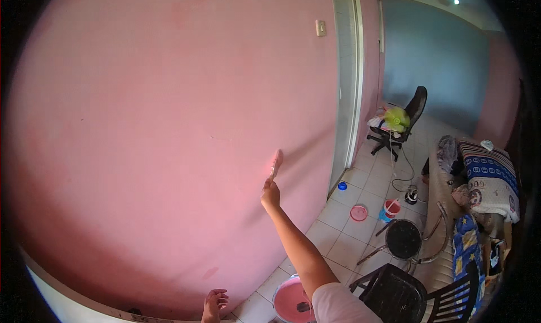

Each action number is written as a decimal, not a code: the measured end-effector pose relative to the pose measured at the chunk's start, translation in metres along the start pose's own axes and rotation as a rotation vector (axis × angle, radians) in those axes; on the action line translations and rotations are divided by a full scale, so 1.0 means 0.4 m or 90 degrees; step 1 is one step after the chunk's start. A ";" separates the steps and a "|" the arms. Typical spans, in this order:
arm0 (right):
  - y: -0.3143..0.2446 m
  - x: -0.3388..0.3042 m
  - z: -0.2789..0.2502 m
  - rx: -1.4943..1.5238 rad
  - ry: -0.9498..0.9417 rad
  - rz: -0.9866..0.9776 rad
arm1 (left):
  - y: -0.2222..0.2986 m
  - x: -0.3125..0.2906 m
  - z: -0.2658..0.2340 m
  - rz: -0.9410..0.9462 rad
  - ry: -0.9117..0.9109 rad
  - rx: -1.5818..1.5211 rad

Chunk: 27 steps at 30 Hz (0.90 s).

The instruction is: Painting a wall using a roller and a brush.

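Observation:
With my arm stretched out, my right hand (pixel 270 194) is closed around the handle of a paintbrush (pixel 276 164). The brush points upward, and its pink-coated bristles are at the pink wall (pixel 169 109); contact is hard to make out. Low in the view, my left hand (pixel 214 304) is beside the wall, fingers loosely bent and apart, holding nothing. Between my left hand and my right upper arm, a bucket of pink paint (pixel 290 300) stands on the floor, partly hidden by my sleeve. A dark object sits in the bucket, its kind unclear.
A light switch (pixel 320 28) is near the doorway (pixel 349 97). On the tiled floor are a pink lid (pixel 358 212), a blue lid (pixel 342 185) and a small pail (pixel 390 208). A stool (pixel 403 238), a black chair (pixel 394 292) and a mattress (pixel 434 227) stand right.

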State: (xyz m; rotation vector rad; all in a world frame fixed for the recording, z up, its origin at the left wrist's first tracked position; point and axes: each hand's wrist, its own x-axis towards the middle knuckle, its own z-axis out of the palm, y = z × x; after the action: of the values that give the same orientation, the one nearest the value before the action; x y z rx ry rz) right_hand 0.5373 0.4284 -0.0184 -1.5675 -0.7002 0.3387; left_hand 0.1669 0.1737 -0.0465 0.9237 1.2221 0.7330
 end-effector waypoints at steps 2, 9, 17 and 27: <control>-0.015 -0.027 -0.012 -0.020 -0.041 -0.006 | 0.019 -0.035 0.021 0.019 -0.020 0.013; 0.107 -0.096 -0.128 0.333 -0.250 0.131 | 0.044 -0.065 0.066 0.056 -0.023 0.025; 0.026 0.051 -0.089 0.441 -0.117 0.148 | -0.019 0.059 0.024 0.003 0.007 -0.030; -0.057 -0.059 -0.230 0.226 -0.427 0.232 | 0.009 -0.059 0.046 0.118 -0.012 0.033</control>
State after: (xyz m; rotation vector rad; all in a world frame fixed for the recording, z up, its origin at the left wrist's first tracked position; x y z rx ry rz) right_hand 0.5690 0.3412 0.0115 -1.2233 -0.8000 1.2308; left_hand 0.1801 0.1512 -0.0311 1.0950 1.1537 0.8408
